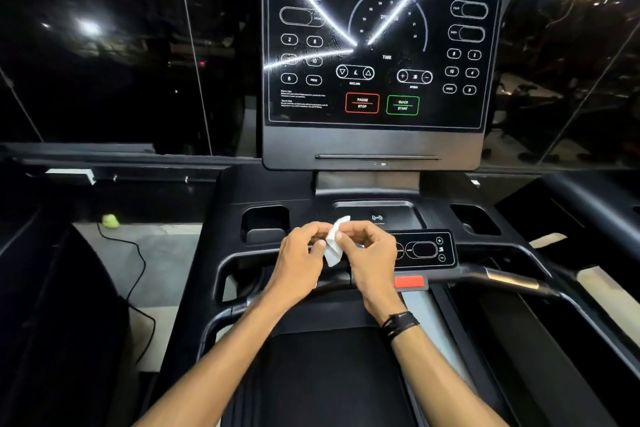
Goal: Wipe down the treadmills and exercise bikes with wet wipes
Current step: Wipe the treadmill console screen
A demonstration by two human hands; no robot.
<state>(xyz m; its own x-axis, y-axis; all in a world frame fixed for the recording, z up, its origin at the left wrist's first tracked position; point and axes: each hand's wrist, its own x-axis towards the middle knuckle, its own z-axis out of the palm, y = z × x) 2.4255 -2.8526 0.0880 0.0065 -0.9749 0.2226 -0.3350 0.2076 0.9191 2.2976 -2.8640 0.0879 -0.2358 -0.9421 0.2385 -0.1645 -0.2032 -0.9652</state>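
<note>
Meanwhile both hands pinch a wipe (pixel 334 242) below "QUICK START" (pixel 402 105).

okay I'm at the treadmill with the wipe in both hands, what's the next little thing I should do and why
Probably unfold the wet wipe: it looks bunched and narrow, pinched between the left hand and right hand, touching nothing. Spread flat, it can then go to the console screen, which shows smears.

Yellow-green ball (pixel 110 220) on pale floor (pixel 166 253), far left. Black cable (pixel 136 253) trails beside it across the floor. Dark glass wall (pixel 104 45) ahead, reflecting ceiling lights.
</note>
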